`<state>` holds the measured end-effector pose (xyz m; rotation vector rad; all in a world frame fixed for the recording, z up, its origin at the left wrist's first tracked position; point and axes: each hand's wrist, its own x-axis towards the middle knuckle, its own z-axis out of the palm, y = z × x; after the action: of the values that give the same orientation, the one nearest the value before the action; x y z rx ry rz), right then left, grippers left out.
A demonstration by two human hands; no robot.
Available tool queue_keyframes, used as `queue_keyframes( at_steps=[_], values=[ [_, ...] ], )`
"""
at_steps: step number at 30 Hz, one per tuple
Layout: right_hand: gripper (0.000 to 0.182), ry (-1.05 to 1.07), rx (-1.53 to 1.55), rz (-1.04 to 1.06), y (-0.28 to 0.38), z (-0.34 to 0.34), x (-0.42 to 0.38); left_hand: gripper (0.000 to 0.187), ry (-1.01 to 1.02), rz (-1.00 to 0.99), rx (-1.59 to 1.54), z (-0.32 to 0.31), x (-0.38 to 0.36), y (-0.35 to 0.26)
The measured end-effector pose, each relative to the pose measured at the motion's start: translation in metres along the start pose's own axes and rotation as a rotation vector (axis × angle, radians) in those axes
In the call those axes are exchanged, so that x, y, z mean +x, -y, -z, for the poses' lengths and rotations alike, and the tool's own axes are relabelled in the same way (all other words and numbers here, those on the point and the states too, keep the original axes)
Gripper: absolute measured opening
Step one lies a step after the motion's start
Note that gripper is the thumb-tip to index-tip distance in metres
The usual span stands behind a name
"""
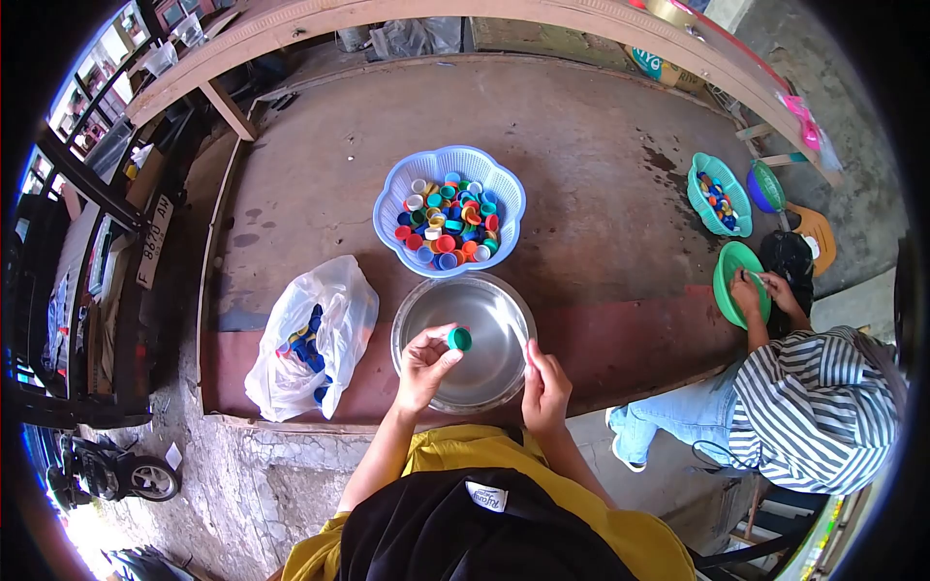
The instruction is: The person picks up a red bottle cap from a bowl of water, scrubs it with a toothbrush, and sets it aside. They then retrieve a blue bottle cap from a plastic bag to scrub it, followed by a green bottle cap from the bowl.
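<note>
Between the thumb and fingers of my left hand is a green bottle cap, held above a round metal basin. My right hand is closed at the basin's right rim, fingers pinched; what they hold, if anything, I cannot make out. Just beyond the basin stands a light blue scalloped plastic basket with many caps in red, green, blue, white, yellow and orange. To the left of the basin lies a white plastic bag, its mouth showing blue caps inside.
At the right, a person in a striped shirt has both hands at a green bowl. Beyond it sit a turquoise basket with caps and a black bag. A wooden rail spans the table's far side; a motorbike stands lower left.
</note>
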<state>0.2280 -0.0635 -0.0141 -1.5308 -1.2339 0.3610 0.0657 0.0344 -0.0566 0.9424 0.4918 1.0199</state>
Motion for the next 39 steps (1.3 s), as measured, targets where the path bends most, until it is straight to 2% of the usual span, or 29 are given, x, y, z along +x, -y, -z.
queue_keyframes(
  at_steps=[1,3,4,7,8,9,11,12,15,16,17,19,22,25,26,29,30,33,34,36,38,39],
  values=[
    [0.034,0.106,-0.082,0.078,-0.002,0.003,-0.007,0.036,0.009,-0.006,-0.004,0.000,0.001,0.002],
    [0.034,0.301,-0.008,0.064,0.002,-0.004,-0.014,0.034,0.016,0.013,-0.013,-0.003,0.002,-0.001],
    [0.034,0.219,-0.041,0.141,-0.005,-0.007,-0.011,0.033,0.012,0.039,-0.032,0.001,0.001,0.005],
    [0.034,-0.021,0.061,-0.032,-0.005,-0.004,-0.002,0.026,0.033,0.087,-0.077,-0.001,0.000,0.005],
    [0.034,0.044,-0.032,-0.001,0.001,0.001,-0.002,0.025,0.044,0.094,-0.128,-0.003,0.001,0.004],
    [0.034,0.163,-0.116,0.141,0.000,0.003,-0.005,0.026,0.054,0.103,-0.181,-0.005,0.001,0.004],
    [0.034,0.268,-0.069,0.115,-0.006,-0.008,-0.013,0.027,0.067,0.115,-0.176,-0.005,0.003,0.009],
    [0.033,0.248,-0.157,0.111,-0.006,-0.005,-0.008,0.028,0.067,0.132,-0.152,-0.005,0.003,0.009],
    [0.029,-0.039,-0.041,0.060,-0.001,-0.002,0.003,0.034,0.021,0.163,-0.164,-0.012,0.002,0.007],
    [0.029,0.115,-0.141,0.067,0.000,0.003,-0.002,0.036,0.019,0.192,-0.190,-0.013,0.003,0.006],
    [0.028,0.233,-0.178,0.207,0.004,0.004,-0.004,0.039,0.018,0.225,-0.216,-0.013,0.002,0.005],
    [0.028,0.276,-0.161,0.116,-0.001,-0.004,-0.007,0.043,0.078,0.251,-0.204,-0.004,0.001,0.014],
    [0.031,-0.020,-0.143,-0.014,-0.006,-0.002,0.002,0.041,0.045,0.272,-0.266,-0.011,0.003,0.010],
    [0.038,0.208,-0.182,0.213,-0.002,0.002,-0.006,0.041,-0.156,0.383,-0.198,-0.030,0.004,-0.012],
    [0.038,0.360,-0.270,0.153,-0.002,0.000,-0.011,0.043,0.007,0.329,-0.175,-0.012,0.004,0.004],
    [0.033,0.076,-0.232,0.131,-0.016,-0.002,-0.003,0.045,0.047,0.415,-0.213,-0.009,0.004,0.011],
    [0.033,-0.037,-0.164,0.032,-0.011,-0.001,0.003,0.048,0.059,0.418,-0.209,-0.013,0.003,0.007],
    [0.033,0.296,-0.196,0.195,-0.008,0.005,-0.006,0.049,-0.118,0.517,-0.285,-0.024,0.006,-0.002],
    [0.034,0.411,-0.305,0.170,-0.006,0.004,-0.009,0.048,-0.050,0.520,-0.281,-0.020,0.007,0.000],
    [0.034,0.204,-0.298,0.099,-0.015,0.001,-0.002,0.047,0.084,0.523,-0.276,-0.012,0.009,0.002],
    [0.036,-0.029,-0.180,0.006,-0.020,0.002,0.009,0.047,0.100,0.502,-0.311,-0.014,0.008,0.001],
    [0.035,-0.009,-0.181,0.038,-0.015,0.003,0.006,0.047,0.103,0.495,-0.325,-0.015,0.007,-0.002]
  ],
)
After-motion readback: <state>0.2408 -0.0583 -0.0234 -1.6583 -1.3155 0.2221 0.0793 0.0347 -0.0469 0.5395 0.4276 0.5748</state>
